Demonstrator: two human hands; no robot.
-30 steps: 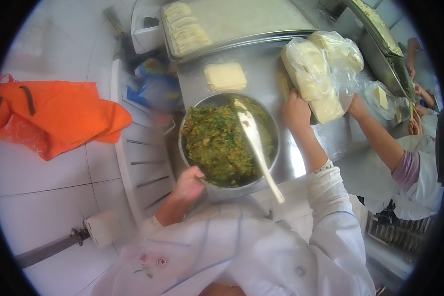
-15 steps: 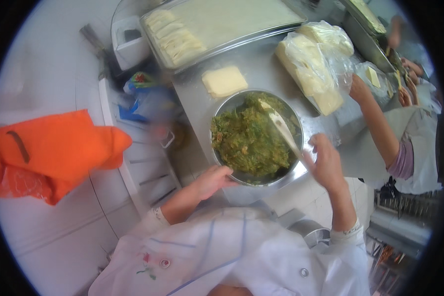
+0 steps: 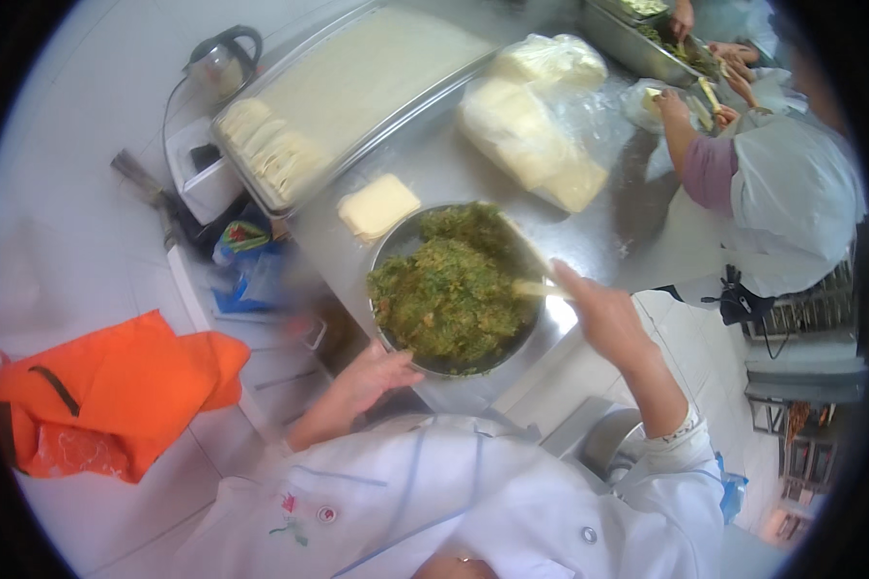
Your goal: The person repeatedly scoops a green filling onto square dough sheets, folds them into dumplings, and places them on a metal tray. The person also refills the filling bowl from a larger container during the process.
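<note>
A round metal bowl (image 3: 378,333) full of chopped green-and-brown filling (image 3: 454,299) stands near the front edge of the steel table. At its near-left rim, my left hand (image 3: 369,378) holds the bowl, thumb and fingers against the edge. My right hand (image 3: 599,314) is closed round the pale handle of a spatula (image 3: 539,289) at the bowl's right side. The spatula's far end is down in the filling and hidden. Just beyond the bowl lies a stack of square dough wrappers (image 3: 379,206).
A tray (image 3: 377,58) with folded dough pieces (image 3: 268,147) sits at the far left. Wrapped dough sheets (image 3: 536,135) lie to the right. Beside them a co-worker (image 3: 743,179) works near a metal pan (image 3: 637,43). An orange cloth bag (image 3: 130,386) is at left.
My right hand has closed further round the spatula, whose handle now lies flatter, with its blade deeper in the filling. My left hand stays at the rim. The whole view has shifted.
</note>
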